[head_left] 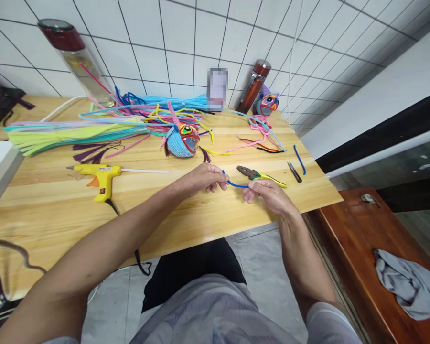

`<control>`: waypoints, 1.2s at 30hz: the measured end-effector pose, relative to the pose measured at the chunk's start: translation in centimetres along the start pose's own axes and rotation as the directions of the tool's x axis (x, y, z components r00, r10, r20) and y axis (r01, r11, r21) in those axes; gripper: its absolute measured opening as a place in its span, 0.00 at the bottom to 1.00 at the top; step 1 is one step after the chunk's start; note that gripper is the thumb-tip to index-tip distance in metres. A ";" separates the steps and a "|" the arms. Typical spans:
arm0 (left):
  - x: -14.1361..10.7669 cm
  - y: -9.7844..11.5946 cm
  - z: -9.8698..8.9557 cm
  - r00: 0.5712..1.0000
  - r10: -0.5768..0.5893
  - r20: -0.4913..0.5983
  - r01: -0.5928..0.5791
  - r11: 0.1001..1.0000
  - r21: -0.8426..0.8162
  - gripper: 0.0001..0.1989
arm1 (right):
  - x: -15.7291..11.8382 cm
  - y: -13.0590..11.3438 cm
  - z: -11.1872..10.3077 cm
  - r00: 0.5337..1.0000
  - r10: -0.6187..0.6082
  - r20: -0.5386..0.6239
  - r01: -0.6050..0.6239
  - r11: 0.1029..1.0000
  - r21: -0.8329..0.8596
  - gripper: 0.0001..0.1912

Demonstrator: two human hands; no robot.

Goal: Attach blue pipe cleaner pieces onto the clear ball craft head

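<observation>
A: What've we got in hand?

B: A short dark-blue fuzzy stem (238,185), over the pale wooden tabletop (197,217). Our left hand (212,178) pinches it near one tip, our right hand (265,193) near the other — thumbs and fingers closed on it, a shallow sag btwn.

A: How'll it handle?

B: Prob. v. light, soft outside, w/ a thin wire core we'd guess, so it should keep any bend. Not slippery, hardly fragile, tho' kinks may stay. Ends could prick — best we grip just in from each tip.

A: And around us?

B: Just beyond our right hand, grey-nosed pliers w/ yellow-and-green handles (255,173). Farther right, small dark-handled metal snips (294,172) and a second curved blue stem (300,160). Beyond our left hand, a round light-blue figure w/ a pink horn (179,143); off to the left, a yellow plastic glue gun (105,177), white stick in its back. Farther out, a spread of multicoloured fuzzy stems (75,135) nr the white tiled wall (186,43).
</observation>
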State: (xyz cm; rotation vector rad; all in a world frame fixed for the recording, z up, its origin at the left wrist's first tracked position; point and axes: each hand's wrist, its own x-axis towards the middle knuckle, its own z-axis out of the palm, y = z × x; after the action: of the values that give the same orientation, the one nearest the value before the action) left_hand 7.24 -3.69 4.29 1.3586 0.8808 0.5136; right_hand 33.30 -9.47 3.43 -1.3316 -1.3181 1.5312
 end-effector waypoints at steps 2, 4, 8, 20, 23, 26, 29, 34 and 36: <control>0.0 0.0 -0.3 0.998 -0.015 0.069 0.013 1.000 0.022 0.13 | 0.1 0.0 -0.3 1.000 0.008 0.019 -0.007 1.000 -0.008 0.26; 0.0 0.0 -0.5 0.993 -0.036 0.114 0.034 0.999 0.025 0.13 | 0.2 -0.1 -0.5 1.000 0.018 0.013 -0.018 1.000 0.010 0.26; 0.1 -0.2 -0.3 0.998 -0.010 0.068 0.010 1.000 -0.007 0.14 | 0.2 0.2 -0.1 0.997 0.028 -0.073 -0.015 0.984 0.176 0.25; 0.2 -0.2 0.4 0.989 0.042 -0.145 -0.059 0.992 -0.115 0.11 | -0.7 1.1 2.7 0.954 -0.101 -0.283 0.160 0.968 0.192 0.26; 0.2 -0.2 0.6 0.985 0.069 -0.155 -0.085 0.991 -0.102 0.13 | -1.1 1.2 3.2 0.960 -0.126 -0.249 0.142 0.989 0.048 0.23; 0.1 -0.1 0.8 0.987 0.078 -0.139 -0.088 0.994 -0.072 0.13 | -1.2 1.5 3.9 0.946 -0.170 -0.274 0.169 0.985 -0.028 0.19; -0.2 0.2 1.0 0.993 0.067 -0.100 -0.068 0.998 -0.008 0.13 | -1.1 1.7 4.2 0.943 -0.198 -0.267 0.181 0.980 -0.089 0.18; -0.7 1.1 1.0 0.999 0.038 -0.021 -0.036 0.997 0.062 0.12 | -1.1 1.2 3.6 0.966 -0.200 -0.163 0.161 0.960 -0.227 0.19; -0.7 1.3 0.9 1.000 0.019 -0.019 -0.018 0.997 0.069 0.12 | -1.2 1.0 3.2 0.972 -0.201 -0.123 0.162 0.949 -0.269 0.19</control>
State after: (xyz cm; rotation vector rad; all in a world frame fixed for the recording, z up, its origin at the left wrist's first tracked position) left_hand 7.76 -4.58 5.70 1.4271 0.9094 0.5154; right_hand 30.56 -11.54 2.64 -1.4082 -1.5360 1.1417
